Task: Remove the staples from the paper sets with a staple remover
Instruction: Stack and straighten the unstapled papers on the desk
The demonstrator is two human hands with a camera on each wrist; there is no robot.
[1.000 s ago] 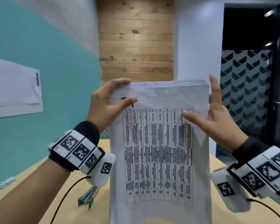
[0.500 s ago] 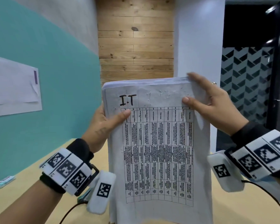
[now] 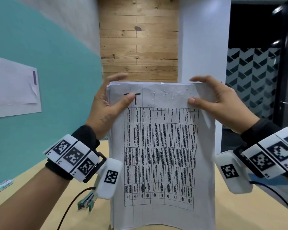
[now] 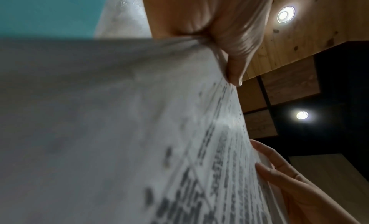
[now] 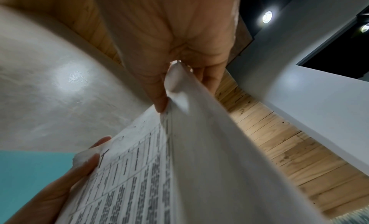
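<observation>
Wood panelling and a teal wall sit behind the paper set (image 3: 161, 146), which is held upright over the wooden surface (image 3: 40, 193). Since half a second ago the left hand (image 3: 106, 105) has been slid up to the top-left corner, thumb now over the handwritten letters; the right hand (image 3: 221, 103) stays pinched on the top-right corner. Looks like squaring-up, since the staple remover (image 3: 86, 202) is left lying untouched on the surface.

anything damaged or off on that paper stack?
Yes. The top margin of the paper stack is pocked with small holes and raised tears, right of the handwritten letters, between the left hand and right hand. The right wrist view shows its top corner bent. The staple remover lies unused on the table.
</observation>
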